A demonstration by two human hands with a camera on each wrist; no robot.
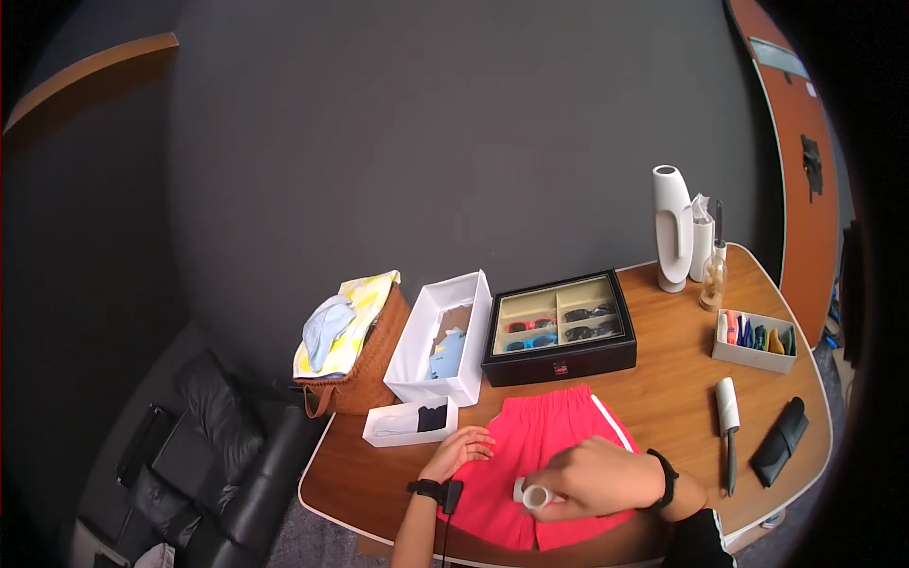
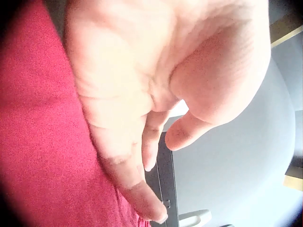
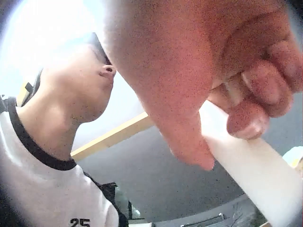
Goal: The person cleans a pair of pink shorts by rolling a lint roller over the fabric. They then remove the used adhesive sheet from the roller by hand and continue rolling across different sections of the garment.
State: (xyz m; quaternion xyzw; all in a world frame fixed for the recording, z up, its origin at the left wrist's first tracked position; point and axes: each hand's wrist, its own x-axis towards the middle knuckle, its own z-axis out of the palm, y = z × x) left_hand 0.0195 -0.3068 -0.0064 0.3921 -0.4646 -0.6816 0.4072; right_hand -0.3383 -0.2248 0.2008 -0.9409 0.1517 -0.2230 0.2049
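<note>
Bright pink-red shorts with a white side stripe lie flat on the wooden table, waistband toward the back. My right hand is over their lower part and grips a white cylinder, its round hollow end facing the head camera. In the right wrist view, thumb and curled fingers of the hand pinch the cylinder. At the shorts' left edge, my left hand rests with relaxed fingers and holds nothing. The left wrist view shows that hand beside the red cloth.
Behind the shorts stands a black glasses case. To its left are a white box, a small white tray and a wicker basket. At right lie a lint roller, a black pouch and a box of folded items.
</note>
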